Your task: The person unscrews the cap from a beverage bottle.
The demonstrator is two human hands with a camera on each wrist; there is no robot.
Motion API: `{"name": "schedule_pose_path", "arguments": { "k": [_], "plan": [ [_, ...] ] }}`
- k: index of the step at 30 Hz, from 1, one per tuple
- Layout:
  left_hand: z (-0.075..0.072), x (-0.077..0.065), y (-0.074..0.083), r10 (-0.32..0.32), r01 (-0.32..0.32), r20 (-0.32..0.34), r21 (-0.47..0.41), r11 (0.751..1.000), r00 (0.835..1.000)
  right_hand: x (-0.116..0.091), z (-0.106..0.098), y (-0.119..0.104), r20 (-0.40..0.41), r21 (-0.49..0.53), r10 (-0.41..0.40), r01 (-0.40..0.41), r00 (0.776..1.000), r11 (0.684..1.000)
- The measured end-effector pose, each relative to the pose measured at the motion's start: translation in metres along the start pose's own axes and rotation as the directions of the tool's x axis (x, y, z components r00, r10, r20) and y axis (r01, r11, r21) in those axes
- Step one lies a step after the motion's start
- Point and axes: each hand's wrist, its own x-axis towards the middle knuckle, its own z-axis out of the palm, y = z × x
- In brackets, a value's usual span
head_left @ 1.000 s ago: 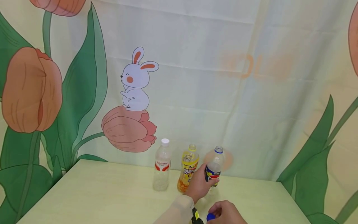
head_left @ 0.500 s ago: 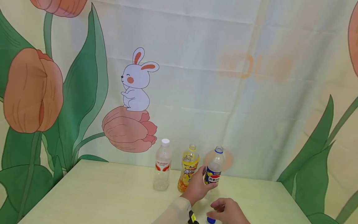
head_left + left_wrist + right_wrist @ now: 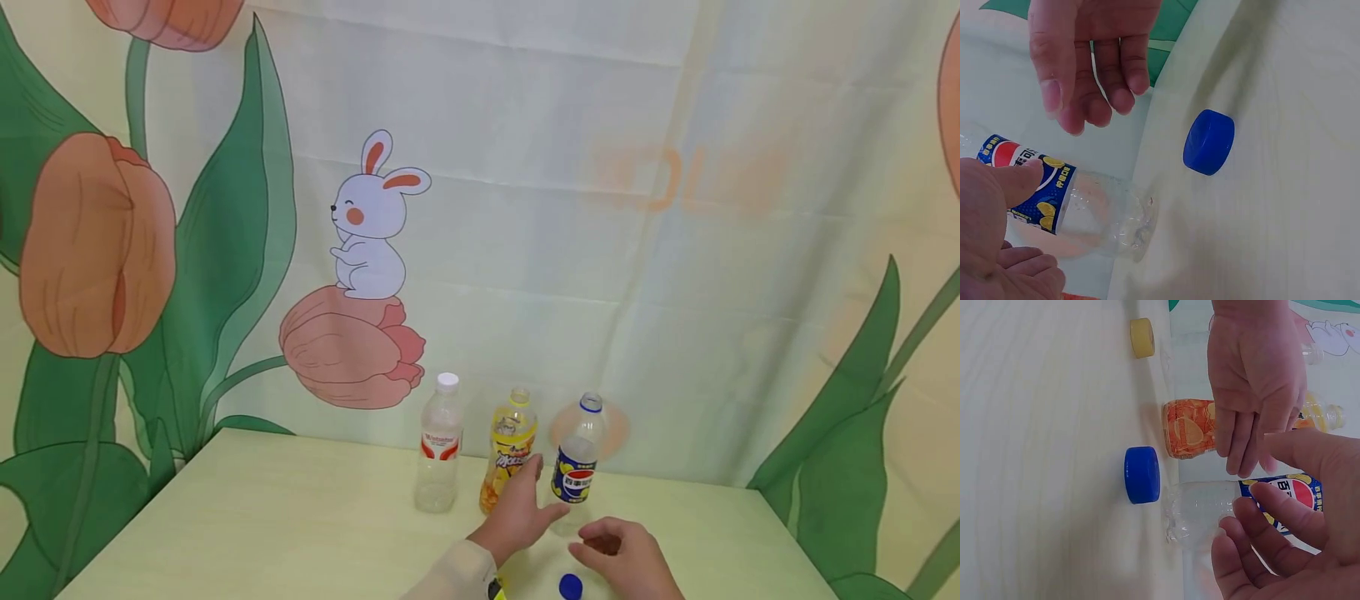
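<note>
An uncapped clear bottle with a blue Pepsi label (image 3: 576, 477) stands upright on the table. My left hand (image 3: 516, 515) is just left of it, fingers straight and thumb spread apart, holding nothing. In the left wrist view its thumb (image 3: 1022, 181) overlaps the label. A blue bottle cap (image 3: 571, 587) lies on the table in front of the bottle. My right hand (image 3: 626, 557) hovers near that cap, fingers loosely bent with nothing between them, as the right wrist view also shows around its fingers (image 3: 1272, 550).
Left of the Pepsi bottle stands an uncapped yellow-labelled bottle (image 3: 498, 467), partly behind my left hand. A white-capped clear bottle (image 3: 438, 479) is farther left. A yellow cap (image 3: 1142, 337) lies on the table in the right wrist view. A printed curtain (image 3: 525, 208) hangs behind the table.
My right hand has let go of the blue cap, now on the table, and drawn up from it. My left hand has released the Pepsi bottle and moved slightly left.
</note>
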Motion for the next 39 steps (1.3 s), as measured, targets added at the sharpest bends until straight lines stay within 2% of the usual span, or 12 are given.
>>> {"name": "schedule_pose_path", "arguments": {
  "k": [4, 10, 15, 20, 23, 27, 30, 36, 39],
  "plan": [
    [-0.006, -0.007, -0.001, -0.026, 0.027, 0.055, -0.014, 1.000, 0.998, -0.001, 0.000, 0.001, -0.001, 0.013, 0.022, -0.022, 1.000, 1.000],
    [-0.015, -0.024, -0.007, 0.001, 0.000, 0.113, -0.009, 1.000, 0.994, -0.002, 0.002, -0.003, 0.005, 0.052, 0.027, -0.027, 1.000, 0.998],
    [-0.025, -0.036, -0.014, 0.028, -0.022, 0.125, -0.051, 0.998, 0.992, -0.006, 0.005, -0.010, 0.017, 0.087, 0.008, -0.010, 1.000, 0.996],
    [-0.036, -0.046, -0.021, 0.073, -0.065, 0.105, -0.080, 0.995, 0.992, -0.007, 0.012, -0.015, 0.053, 0.139, -0.002, -0.006, 0.999, 0.990],
    [-0.043, -0.052, -0.026, 0.121, -0.115, 0.076, -0.077, 0.990, 0.990, -0.008, 0.018, -0.018, 0.066, 0.165, -0.019, 0.007, 0.998, 0.986],
    [-0.053, -0.060, -0.027, 0.152, -0.148, 0.052, -0.081, 0.986, 0.987, -0.008, 0.028, -0.022, 0.068, 0.190, -0.064, 0.050, 0.996, 0.980],
    [-0.059, -0.065, -0.027, 0.148, -0.145, 0.036, -0.086, 0.986, 0.988, -0.008, 0.035, -0.024, 0.067, 0.216, -0.091, 0.075, 0.994, 0.974],
    [-0.072, -0.072, -0.032, 0.194, -0.194, -0.036, -0.012, 0.981, 0.980, -0.007, 0.045, -0.035, 0.077, 0.242, -0.133, 0.111, 0.988, 0.964],
    [-0.079, -0.075, -0.035, 0.201, -0.199, -0.075, 0.037, 0.979, 0.977, -0.007, 0.050, -0.042, 0.078, 0.265, -0.159, 0.133, 0.984, 0.955]
  ]
}}
